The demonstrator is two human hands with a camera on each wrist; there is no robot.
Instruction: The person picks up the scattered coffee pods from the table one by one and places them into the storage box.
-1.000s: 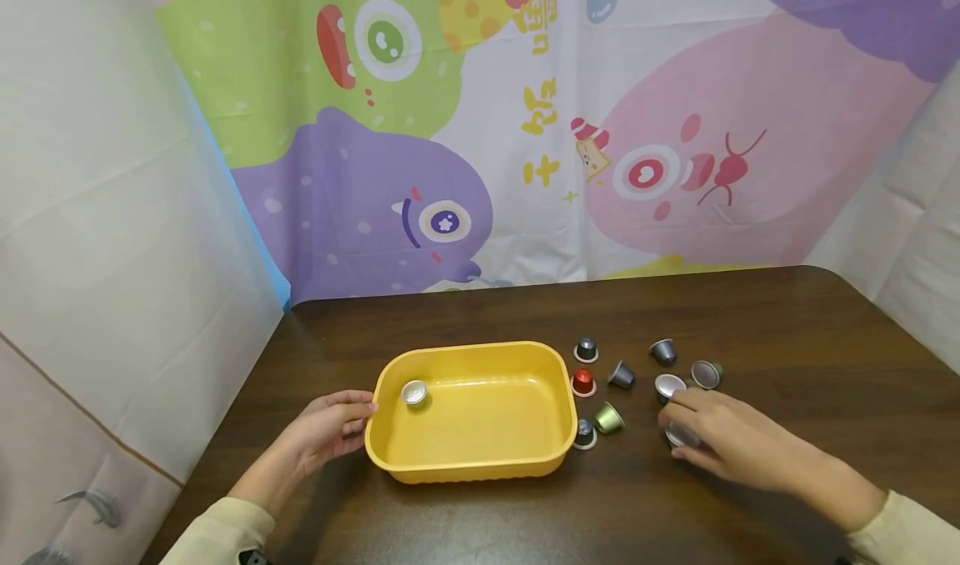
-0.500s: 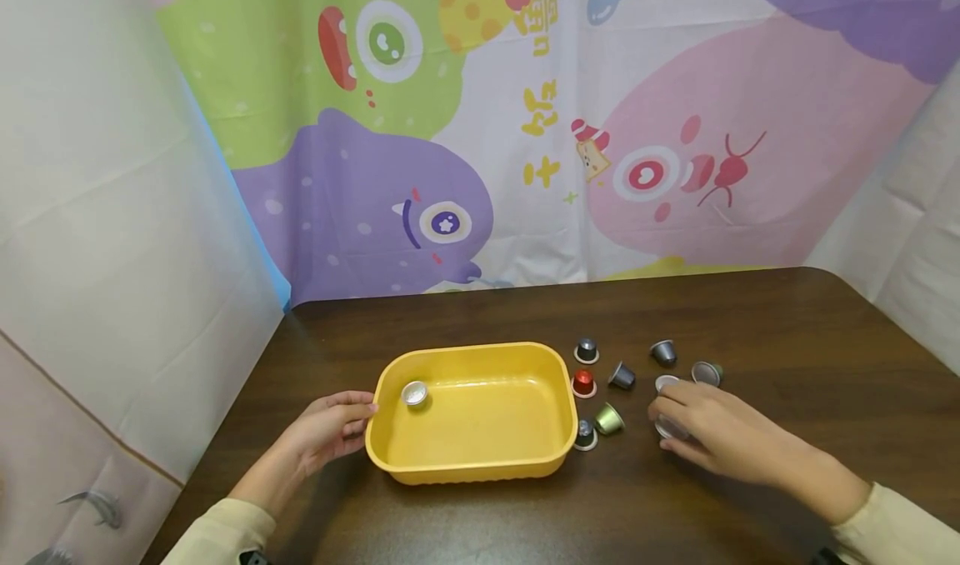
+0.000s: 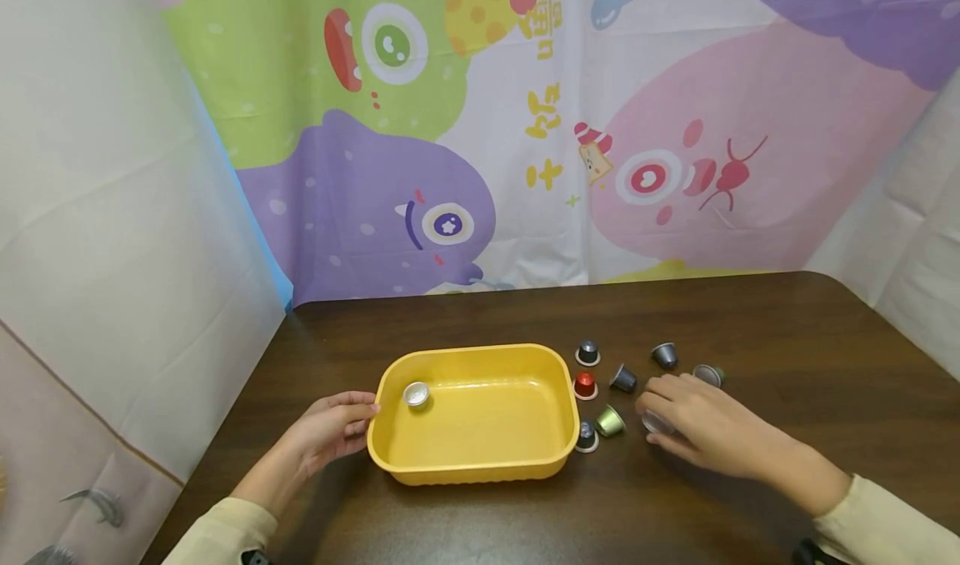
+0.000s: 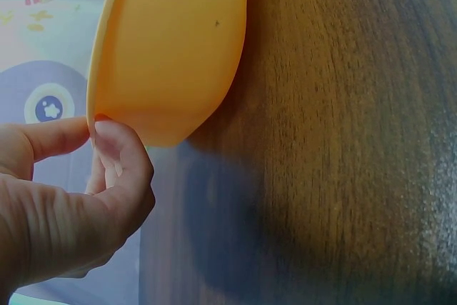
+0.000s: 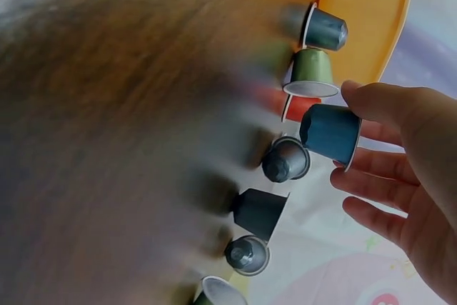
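Observation:
My left hand pinches the left rim of a yellow plastic tray; in the left wrist view the thumb and forefinger meet on that rim. One silver coffee capsule sits inside, near the tray's upper left corner. To the right, my right hand holds a dark teal coffee capsule by its lid end between thumb and fingers. The head view shows mainly its pale lid, the rest being covered by the fingers. A green capsule lies between that hand and the tray.
Beside the tray's right end stand a red capsule and two dark ones, rims down. Grey capsules lie farther right and back, and a green-sided one lies behind my right hand. A printed curtain hangs behind the table.
My right hand has moved left with the teal capsule, closer to the green one, and now covers a pale-lidded capsule seen earlier behind its fingers. My left hand stays on the rim.

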